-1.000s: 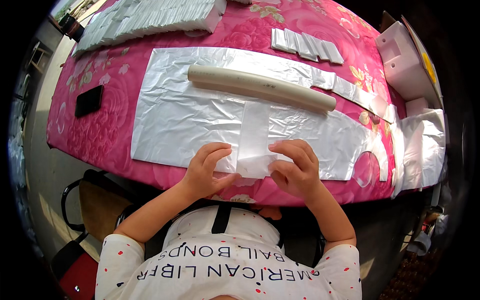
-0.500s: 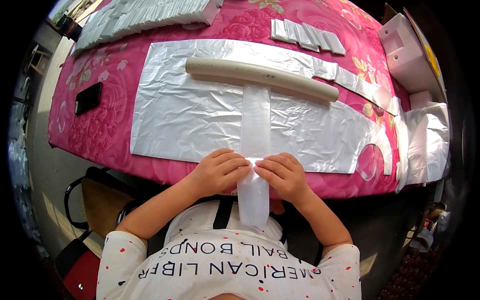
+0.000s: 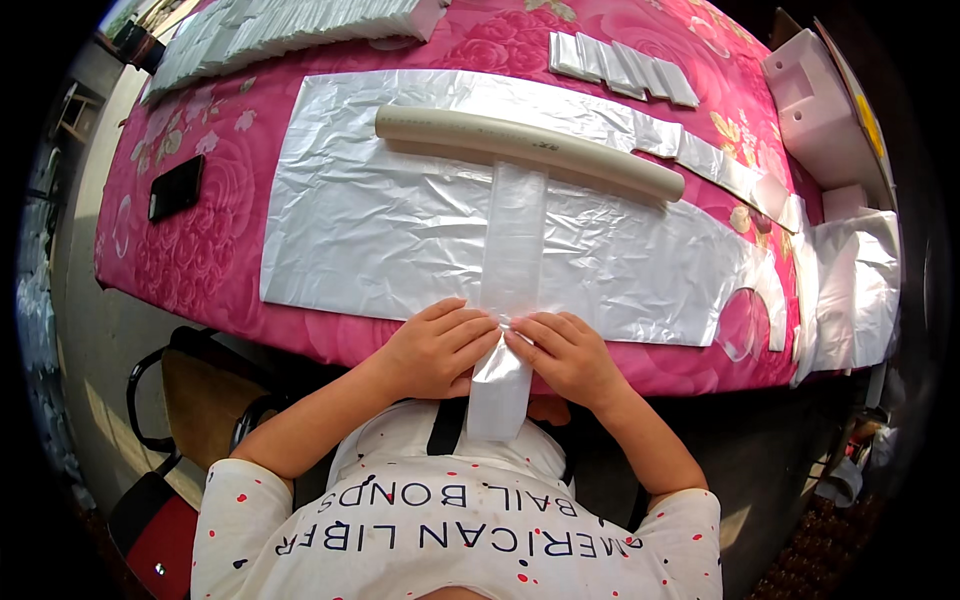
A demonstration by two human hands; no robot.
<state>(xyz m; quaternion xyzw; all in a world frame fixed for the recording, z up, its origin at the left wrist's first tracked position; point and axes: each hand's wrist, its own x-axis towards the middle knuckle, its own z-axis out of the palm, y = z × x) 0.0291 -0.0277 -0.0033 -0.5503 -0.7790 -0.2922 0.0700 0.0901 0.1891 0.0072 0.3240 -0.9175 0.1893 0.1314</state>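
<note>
A long, narrow strip of folded translucent plastic film [image 3: 513, 235] runs from beneath the pipe toward me. It passes over the table's near edge and its end hangs above my lap. My left hand [image 3: 440, 345] pinches the strip's left side at the table edge. From the right, my right hand [image 3: 566, 350] grips it at the same spot, fingertips almost meeting. A beige plastic pipe [image 3: 530, 150] lies crosswise over the strip's far part. Under both spreads a large, wrinkled whitish plastic sheet [image 3: 370, 230].
The table has a pink floral cloth [image 3: 200, 285]. Stacks of folded white plastic [image 3: 300, 35] stand far left, a smaller row [image 3: 622, 68] far right. A black phone [image 3: 176, 187] lies left. A white foam box [image 3: 815, 105] and draped plastic [image 3: 855, 285] are at right; a chair [image 3: 215, 400] stands lower left.
The strip's hanging end has shifted slightly left and creased under my fingers. Both hands still hold it at nearly the same place. The pipe looks almost unmoved.
</note>
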